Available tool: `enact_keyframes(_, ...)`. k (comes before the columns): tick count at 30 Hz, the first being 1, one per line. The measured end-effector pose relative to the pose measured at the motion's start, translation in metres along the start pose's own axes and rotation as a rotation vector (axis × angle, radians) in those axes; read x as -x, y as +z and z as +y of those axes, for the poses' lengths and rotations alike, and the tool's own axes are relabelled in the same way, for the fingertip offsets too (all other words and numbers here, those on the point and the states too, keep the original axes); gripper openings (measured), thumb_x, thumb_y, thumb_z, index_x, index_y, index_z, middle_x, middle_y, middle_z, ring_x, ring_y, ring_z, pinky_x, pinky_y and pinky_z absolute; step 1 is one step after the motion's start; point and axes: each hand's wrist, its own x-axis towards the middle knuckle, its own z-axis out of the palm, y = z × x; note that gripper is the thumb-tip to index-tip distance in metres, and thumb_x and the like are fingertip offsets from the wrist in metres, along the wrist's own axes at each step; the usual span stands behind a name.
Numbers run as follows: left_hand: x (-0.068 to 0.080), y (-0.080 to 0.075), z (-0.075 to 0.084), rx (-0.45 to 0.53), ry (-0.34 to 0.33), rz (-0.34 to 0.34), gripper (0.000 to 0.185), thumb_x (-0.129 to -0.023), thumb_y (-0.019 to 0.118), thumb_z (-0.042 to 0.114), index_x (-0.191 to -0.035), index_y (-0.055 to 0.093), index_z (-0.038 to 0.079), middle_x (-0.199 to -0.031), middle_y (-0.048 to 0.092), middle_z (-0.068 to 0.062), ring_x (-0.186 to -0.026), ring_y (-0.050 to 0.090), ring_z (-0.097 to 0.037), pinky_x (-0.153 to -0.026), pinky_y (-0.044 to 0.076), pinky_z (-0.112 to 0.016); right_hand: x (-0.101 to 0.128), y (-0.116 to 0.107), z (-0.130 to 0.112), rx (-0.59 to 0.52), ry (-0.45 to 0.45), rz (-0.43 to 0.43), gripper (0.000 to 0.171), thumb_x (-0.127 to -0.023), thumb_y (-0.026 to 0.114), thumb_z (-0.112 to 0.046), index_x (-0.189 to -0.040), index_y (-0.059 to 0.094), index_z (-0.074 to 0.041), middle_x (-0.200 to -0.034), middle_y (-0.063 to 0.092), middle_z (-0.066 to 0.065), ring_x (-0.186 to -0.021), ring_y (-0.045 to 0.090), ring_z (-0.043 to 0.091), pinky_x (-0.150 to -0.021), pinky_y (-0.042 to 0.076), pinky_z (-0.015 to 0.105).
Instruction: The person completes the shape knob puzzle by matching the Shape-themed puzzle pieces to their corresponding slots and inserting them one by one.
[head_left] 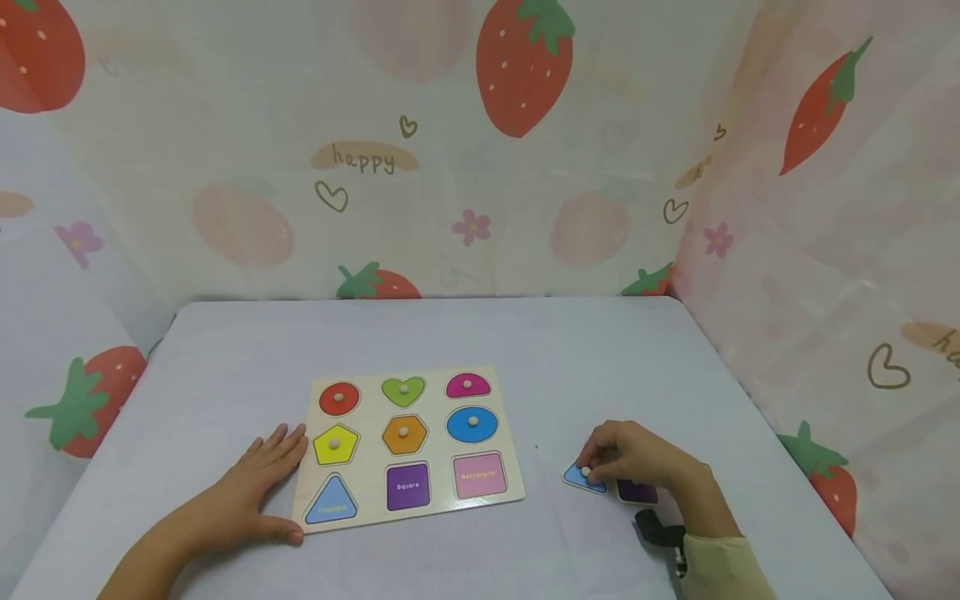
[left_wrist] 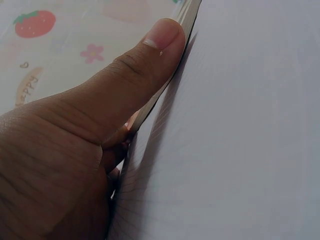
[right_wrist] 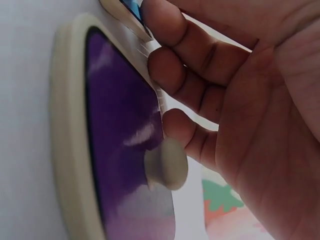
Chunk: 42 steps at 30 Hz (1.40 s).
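Note:
A wooden shape puzzle board [head_left: 367, 507] lies on the white table. Along its left edge rests my left hand [head_left: 238, 496], fingers spread, with the thumb at the near corner; in the left wrist view that thumb [left_wrist: 135, 67] lies along the board's edge. To the right of the board, my right hand [head_left: 633, 454] pinches the small knob of a blue triangle piece [head_left: 576, 477]. Under that hand is a purple square piece [head_left: 637, 493], partly covered; its knob [right_wrist: 172, 164] stands out in the right wrist view.
Knobbed pieces fill the board's upper two rows, such as the red circle [head_left: 340, 398] and blue oval [head_left: 472, 424]. Its bottom row shows printed triangle, square [head_left: 408, 486] and rectangle [head_left: 480, 475] spaces without knobs. A strawberry-patterned cloth [head_left: 525, 183] hangs behind.

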Motion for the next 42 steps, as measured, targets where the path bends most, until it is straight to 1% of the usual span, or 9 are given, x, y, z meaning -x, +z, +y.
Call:
enact_keyframes(4, 0.002, -0.001, 0.0, -0.011, 0.006, 0.008, 0.131, -0.061, 0.082, 0.073, -0.162, 0.029, 0.008, -0.171, 0.019, -0.01, -0.159, 0.004, -0.038, -0.119, -0.021, -0.019, 0.0, 0.002, -0.001, 0.011, -0.023, 0.007, 0.012, -0.086, 0.084, -0.024, -0.096, 0.078, -0.025, -0.097, 0.069, -0.009, -0.09, 0.063, 0.01, -0.081, 0.055, 0.024)
enact_keyframes(11, 0.003, -0.001, 0.0, 0.001, -0.002, 0.002, 0.131, -0.061, 0.083, 0.071, -0.162, 0.029, 0.008, -0.171, 0.018, -0.011, -0.159, 0.003, -0.038, -0.124, -0.018, -0.03, -0.002, 0.005, -0.003, 0.005, -0.059, 0.014, 0.01, -0.087, 0.083, -0.022, -0.096, 0.077, -0.022, -0.096, 0.069, -0.007, -0.09, 0.062, 0.011, -0.08, 0.054, 0.024)
enact_keyframes(17, 0.005, -0.001, -0.001, -0.006, -0.001, 0.008, 0.131, -0.061, 0.083, 0.072, -0.162, 0.028, 0.008, -0.171, 0.019, -0.01, -0.159, 0.003, -0.038, -0.122, -0.02, -0.024, -0.003, 0.007, -0.005, 0.009, -0.046, 0.027, 0.008, -0.088, 0.082, -0.022, -0.096, 0.078, -0.023, -0.096, 0.069, -0.009, -0.09, 0.062, 0.01, -0.081, 0.054, 0.024)
enact_keyframes(24, 0.007, -0.003, -0.003, -0.027, 0.019, 0.015, 0.131, -0.062, 0.08, 0.075, -0.162, 0.029, 0.007, -0.171, 0.019, -0.01, -0.159, 0.004, -0.037, -0.117, -0.02, -0.015, -0.005, 0.008, -0.004, 0.021, -0.071, 0.061, 0.009, -0.089, 0.081, -0.023, -0.097, 0.078, -0.026, -0.098, 0.069, -0.011, -0.094, 0.063, 0.009, -0.084, 0.055, 0.026)
enact_keyframes(28, 0.006, -0.003, -0.002, -0.031, 0.022, 0.014, 0.131, -0.062, 0.08, 0.076, -0.162, 0.028, 0.007, -0.171, 0.019, -0.01, -0.159, 0.004, -0.037, -0.12, -0.019, -0.018, -0.007, 0.006, -0.006, 0.018, -0.083, 0.088, 0.01, -0.09, 0.08, -0.025, -0.098, 0.078, -0.029, -0.101, 0.068, -0.012, -0.098, 0.062, 0.011, -0.087, 0.054, 0.027)
enact_keyframes(31, 0.005, -0.003, -0.001, -0.021, 0.021, 0.01, 0.131, -0.063, 0.08, 0.075, -0.162, 0.028, 0.008, -0.172, 0.018, -0.009, -0.159, 0.004, -0.037, -0.121, -0.019, -0.021, -0.008, 0.005, -0.01, 0.04, -0.102, 0.121, 0.01, -0.09, 0.08, -0.024, -0.099, 0.078, -0.029, -0.101, 0.069, -0.012, -0.098, 0.06, 0.012, -0.086, 0.053, 0.028)
enact_keyframes(35, 0.004, -0.001, -0.001, -0.016, 0.024, 0.006, 0.131, -0.062, 0.081, 0.075, -0.161, 0.028, 0.006, -0.172, 0.018, -0.01, -0.159, 0.003, -0.037, -0.12, -0.019, -0.018, -0.011, 0.003, -0.017, 0.086, -0.134, 0.167, 0.013, -0.09, 0.08, -0.02, -0.1, 0.079, -0.029, -0.1, 0.07, -0.015, -0.097, 0.059, 0.011, -0.086, 0.052, 0.033)
enact_keyframes(37, 0.004, -0.001, -0.001, -0.012, 0.021, 0.004, 0.132, -0.062, 0.081, 0.075, -0.161, 0.028, 0.006, -0.171, 0.018, -0.01, -0.159, 0.003, -0.038, -0.119, -0.02, -0.018, -0.014, 0.002, -0.022, 0.107, -0.144, 0.178, 0.015, -0.091, 0.079, -0.02, -0.1, 0.079, -0.031, -0.099, 0.07, -0.018, -0.097, 0.059, 0.009, -0.088, 0.053, 0.036)
enact_keyframes(42, 0.002, -0.001, -0.001, -0.003, 0.003, 0.002, 0.132, -0.062, 0.082, 0.074, -0.161, 0.028, 0.006, -0.172, 0.017, -0.01, -0.159, 0.001, -0.037, -0.124, -0.017, -0.028, -0.021, 0.0, -0.036, 0.128, -0.165, 0.172, 0.016, -0.09, 0.08, -0.018, -0.099, 0.079, -0.03, -0.099, 0.071, -0.018, -0.099, 0.06, 0.009, -0.09, 0.054, 0.044)
